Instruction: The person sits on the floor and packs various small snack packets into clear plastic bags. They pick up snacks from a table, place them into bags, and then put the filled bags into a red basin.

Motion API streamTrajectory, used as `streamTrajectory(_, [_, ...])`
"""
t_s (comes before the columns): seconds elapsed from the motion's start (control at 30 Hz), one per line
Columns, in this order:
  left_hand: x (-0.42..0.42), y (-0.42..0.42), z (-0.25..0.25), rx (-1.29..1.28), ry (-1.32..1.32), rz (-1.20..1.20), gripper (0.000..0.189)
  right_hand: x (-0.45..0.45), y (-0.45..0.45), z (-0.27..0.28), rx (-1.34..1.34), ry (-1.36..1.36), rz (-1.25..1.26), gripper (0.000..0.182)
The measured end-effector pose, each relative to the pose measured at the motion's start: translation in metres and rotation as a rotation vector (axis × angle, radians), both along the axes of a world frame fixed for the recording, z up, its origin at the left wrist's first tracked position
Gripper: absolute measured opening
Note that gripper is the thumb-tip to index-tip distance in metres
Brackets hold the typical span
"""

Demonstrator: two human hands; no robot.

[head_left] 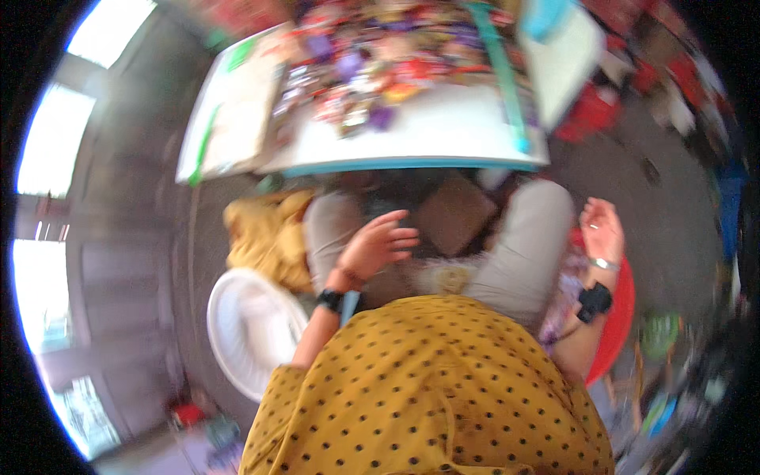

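Observation:
My left hand [378,244] is over my left thigh, fingers apart, with nothing in it; a dark watch or band sits on the wrist. My right hand [601,227] is beyond my right knee, above the edge of a red tub [617,320] with crinkled pinkish material inside. Its palm faces up and the fingers are slightly curled, holding nothing that I can see. Before me stands a white table [415,136] with a blue front edge. A pile of small, colourful wrapped pieces [380,65] lies on it, blurred, with a teal strip [504,83] to its right.
A white tub [219,320] stands at my left, next to a mustard-yellow cloth [267,237]. Under the table is a brown box or board [456,214]. Red and white items [594,110] lie on the floor at the right. A green stool [659,335] stands at the lower right.

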State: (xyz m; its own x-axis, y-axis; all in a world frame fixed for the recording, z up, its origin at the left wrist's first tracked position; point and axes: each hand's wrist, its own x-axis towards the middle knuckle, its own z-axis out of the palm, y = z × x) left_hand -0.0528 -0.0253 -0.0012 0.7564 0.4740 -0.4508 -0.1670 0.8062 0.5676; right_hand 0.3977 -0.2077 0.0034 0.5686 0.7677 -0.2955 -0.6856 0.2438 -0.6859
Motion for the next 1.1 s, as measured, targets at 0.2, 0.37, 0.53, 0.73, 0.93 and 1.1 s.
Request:
streamTrajectory(0.2, [-0.027,-0.002,0.039,0.133,0.161,0.136,0.037,-0.082,0.108,0.029,-0.06,-0.205,0.421,0.019])
streamTrajectory(0.37, [-0.088,-0.005,0.063,0.261,0.266,0.354,0.027,-0.144,0.139,-0.004,-0.235,-0.203,0.677,0.015])
streamTrajectory(0.53, [-0.183,-0.019,0.071,0.332,0.609,0.701,0.024,-0.152,0.14,-0.013,-0.324,-0.28,0.787,0.016])
streamTrajectory(0.73, [-0.308,-0.062,-0.006,0.126,0.968,1.084,0.031,-0.144,0.138,-0.014,-0.314,-0.24,0.745,0.018])
streamTrajectory(0.93, [-0.322,-0.083,-0.067,-0.189,1.169,1.137,0.045,-0.145,0.138,-0.015,-0.33,-0.235,0.756,0.017])
streamTrajectory(1.1, [-0.313,-0.078,-0.08,-0.204,1.322,1.05,0.048,-0.146,0.137,-0.016,-0.348,-0.239,0.751,0.017])
